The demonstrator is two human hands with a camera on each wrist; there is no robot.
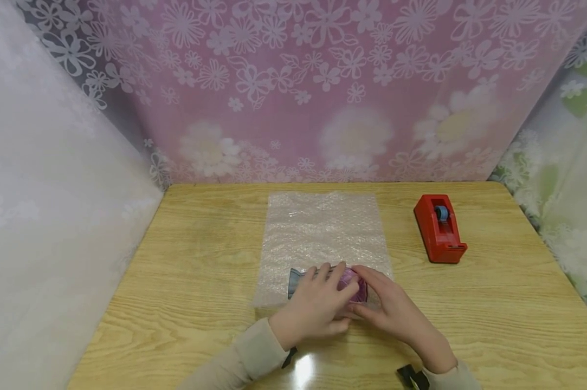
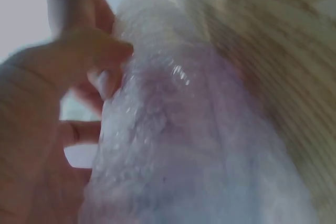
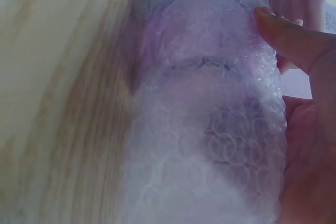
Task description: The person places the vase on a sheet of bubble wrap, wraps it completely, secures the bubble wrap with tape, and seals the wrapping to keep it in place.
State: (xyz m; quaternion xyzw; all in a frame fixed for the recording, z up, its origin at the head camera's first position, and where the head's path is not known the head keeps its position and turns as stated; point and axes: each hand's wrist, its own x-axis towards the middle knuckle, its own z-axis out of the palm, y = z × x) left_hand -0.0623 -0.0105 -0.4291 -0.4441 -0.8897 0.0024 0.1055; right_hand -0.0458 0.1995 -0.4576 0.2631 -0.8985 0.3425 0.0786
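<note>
A vase-like object (image 1: 294, 281) lies on its side on a sheet of bubble wrap (image 1: 322, 227), at the sheet's near edge. Its flared grey-blue end points left and its rounded purple end points right; the middle is mostly hidden by fingers. From above, my left hand (image 1: 315, 309) curves over the object. My right hand (image 1: 395, 309) grips around the purple end, thumb on the near side. In the right wrist view, bubble wrap (image 3: 205, 145) covers the near side of the purple form. The left wrist view shows fingers along the wrapped side (image 2: 173, 129).
A red tape dispenser (image 1: 425, 227) with a roll of tape stands on the wooden table (image 1: 186, 271), right of the sheet. Floral curtains (image 1: 293, 108) enclose the table's back and sides. Black wrist gear (image 1: 412, 376) shows beside the right sleeve.
</note>
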